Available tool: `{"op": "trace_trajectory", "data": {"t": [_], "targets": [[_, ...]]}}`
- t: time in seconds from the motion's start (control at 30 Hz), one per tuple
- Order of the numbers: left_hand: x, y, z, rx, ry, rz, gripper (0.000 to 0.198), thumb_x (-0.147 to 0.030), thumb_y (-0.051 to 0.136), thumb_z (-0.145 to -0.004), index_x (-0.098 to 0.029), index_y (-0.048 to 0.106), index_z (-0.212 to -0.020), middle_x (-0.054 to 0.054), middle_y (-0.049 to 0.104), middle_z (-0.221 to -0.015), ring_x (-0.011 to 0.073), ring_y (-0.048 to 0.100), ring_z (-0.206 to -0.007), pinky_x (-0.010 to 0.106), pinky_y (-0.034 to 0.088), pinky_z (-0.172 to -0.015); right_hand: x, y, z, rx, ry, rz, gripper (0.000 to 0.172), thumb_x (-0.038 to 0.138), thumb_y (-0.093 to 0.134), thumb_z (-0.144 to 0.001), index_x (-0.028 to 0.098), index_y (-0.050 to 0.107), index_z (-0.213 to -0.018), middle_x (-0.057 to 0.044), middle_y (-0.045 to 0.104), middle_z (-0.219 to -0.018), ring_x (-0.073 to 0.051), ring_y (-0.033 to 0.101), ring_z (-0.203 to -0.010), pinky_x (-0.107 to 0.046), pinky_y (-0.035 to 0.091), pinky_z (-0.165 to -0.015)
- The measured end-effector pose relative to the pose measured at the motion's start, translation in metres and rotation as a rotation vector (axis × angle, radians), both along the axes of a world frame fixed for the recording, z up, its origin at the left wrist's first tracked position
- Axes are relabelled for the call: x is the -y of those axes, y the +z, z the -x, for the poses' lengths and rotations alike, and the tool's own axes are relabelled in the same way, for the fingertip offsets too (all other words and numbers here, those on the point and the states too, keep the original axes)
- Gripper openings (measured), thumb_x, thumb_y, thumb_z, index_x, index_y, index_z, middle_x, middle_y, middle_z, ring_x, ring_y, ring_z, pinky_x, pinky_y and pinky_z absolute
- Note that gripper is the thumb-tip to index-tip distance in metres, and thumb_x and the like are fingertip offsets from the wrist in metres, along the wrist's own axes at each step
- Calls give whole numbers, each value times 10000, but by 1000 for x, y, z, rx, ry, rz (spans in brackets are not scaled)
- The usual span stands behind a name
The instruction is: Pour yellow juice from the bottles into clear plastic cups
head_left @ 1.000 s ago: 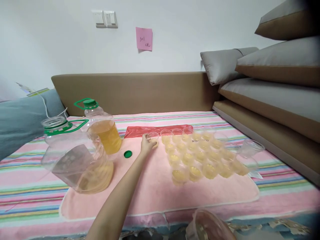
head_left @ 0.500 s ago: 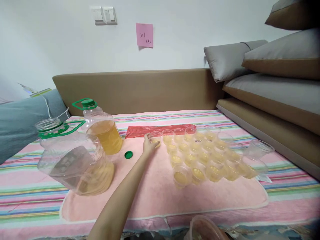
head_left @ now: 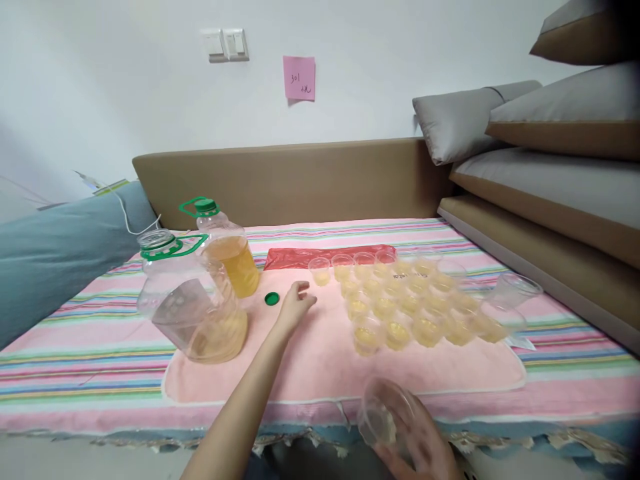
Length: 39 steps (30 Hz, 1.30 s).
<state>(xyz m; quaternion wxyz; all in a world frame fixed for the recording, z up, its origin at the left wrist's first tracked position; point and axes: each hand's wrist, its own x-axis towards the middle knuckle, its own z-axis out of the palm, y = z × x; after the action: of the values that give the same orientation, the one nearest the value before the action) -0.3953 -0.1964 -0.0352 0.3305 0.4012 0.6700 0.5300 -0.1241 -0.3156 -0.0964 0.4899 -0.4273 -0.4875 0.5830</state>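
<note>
My left hand is over the pink mat, thumb and fingers apart with nothing between them. Just beyond its fingertips stands a clear plastic cup with some yellow liquid in it. At the bottom edge my right hand is wrapped round another clear plastic cup, tilted with its mouth toward the left; whether more cups are nested in it I cannot tell. Rows of similar cups with yellow liquid stand close together on the mat's right half.
To the left, an uncapped jug with a green handle stands before a capped jug, both partly filled. A green cap lies on the mat. A red plastic bag lies behind. At right are a tipped cup stack and piled cushions.
My left hand has let go of the leftmost back-row cup and drawn back toward me. My right hand has risen into view with the clear cup. The view has shifted slightly.
</note>
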Motion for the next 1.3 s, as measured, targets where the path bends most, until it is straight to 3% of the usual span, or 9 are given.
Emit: {"op": "trace_trajectory", "data": {"t": [0.13, 0.2, 0.27, 0.4, 0.53, 0.77, 1.07, 1.17, 1.3], "targets": [[65, 28, -25, -13, -400, 96, 482, -101, 770, -505, -208, 680, -966, 64, 695, -1098, 264, 632, -1057, 427, 466, -974, -19, 14, 27, 58, 51, -160, 532, 308, 780, -697, 265, 636, -1208, -90, 671, -1282, -276, 614, -1219, -378, 532, -989], [86, 36, -36, -81, -765, 151, 633, -121, 794, -515, -241, 645, -1118, 38, 670, -1174, 258, 583, -1165, 432, 415, -1047, -25, 27, 38, 73, 41, -207, 516, 284, 769, -697, 260, 633, -1194, -86, 670, -1261, -275, 609, -1216, -391, 519, -1007], [98, 38, -46, -43, -836, 89, 726, -149, 807, -550, -255, 572, -1230, 39, 633, -1261, 249, 557, -1216, 412, 419, -1052, -27, 39, 48, 59, 27, -246, 512, 250, 754, -694, 261, 623, -1189, -82, 671, -1245, -273, 612, -1206, -401, 513, -1018], [101, 33, -57, -47, -633, -76, 617, -177, 814, -594, -231, 587, -1165, 56, 646, -1233, 243, 597, -1160, 375, 451, -1016, -24, 53, 61, 4, 16, -298, 551, 220, 738, -694, 268, 566, -1216, -77, 664, -1244, -268, 616, -1199, -416, 509, -1027], [100, 31, -50, -42, -559, -36, 508, -245, 809, -615, -217, 628, -1088, 88, 662, -1206, 271, 600, -1169, 395, 444, -1030, -29, 57, 53, 48, 85, -304, 725, 259, 812, -662, 280, 481, -1306, -94, 597, -1363, -268, 542, -1296, -436, 452, -1091], [87, 4, -29, -106, -273, -28, 533, -369, 787, -588, -206, 589, -1055, 118, 629, -1243, 306, 594, -1181, 437, 481, -984, -61, 65, -51, 157, -182, -369, 505, 380, 753, -772, 294, 550, -1226, -91, 608, -1331, -268, 545, -1285, -507, 395, -1124], [57, -52, -26, -241, -108, -37, 495, -341, 800, -555, -208, 575, -975, 51, 687, -1008, 267, 651, -1004, 408, 496, -918, -28, -11, -154, 301, -287, -174, 453, 428, 760, -741, 260, 637, -1143, -109, 679, -1271, -329, 620, -1207, -440, 534, -1001], [60, -52, -26, -232, -92, -41, 669, -304, 824, -523, -205, 536, -1119, 78, 668, -1120, 269, 632, -1085, 407, 483, -949, -11, -27, -161, 320, -251, -130, 435, 421, 767, -717, 348, 655, -1131, -83, 686, -1278, -349, 617, -1208, -414, 595, -909], [75, -31, -20, -201, -84, -64, 919, -282, 878, -451, -209, 464, -1268, 135, 623, -1254, 276, 587, -1204, 405, 458, -1010, -8, -19, -146, 316, -196, -148, 441, 424, 754, -708, 463, 650, -1135, -36, 675, -1302, -363, 595, -1223, -395, 631, -813]]}}
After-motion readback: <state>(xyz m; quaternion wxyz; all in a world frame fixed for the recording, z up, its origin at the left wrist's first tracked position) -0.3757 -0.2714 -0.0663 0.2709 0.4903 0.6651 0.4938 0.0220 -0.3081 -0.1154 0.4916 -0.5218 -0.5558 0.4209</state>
